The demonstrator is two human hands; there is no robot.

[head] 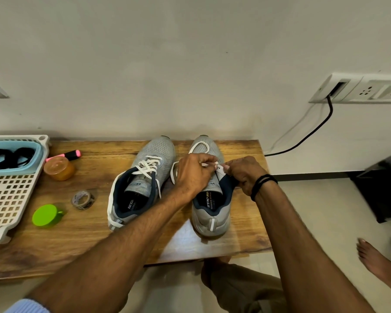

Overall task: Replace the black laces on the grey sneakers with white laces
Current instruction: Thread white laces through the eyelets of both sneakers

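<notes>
**Last eyelets on the second sneaker**

The grey mesh sneaker with a navy collar [210, 213] stands on the wooden counter [77, 233], with both hands over its tongue. The left hand [193, 175] has a curled grip pinching the flat white lace [199, 144]. The right hand [246, 175] pinches the same lace at the top eyelets (its fingertips are partly hidden). This looks like final threading; next the ends need evening out and tying. Just beside this sneaker, its white-laced twin [154, 152] shows "NITR" on the insole.
</notes>
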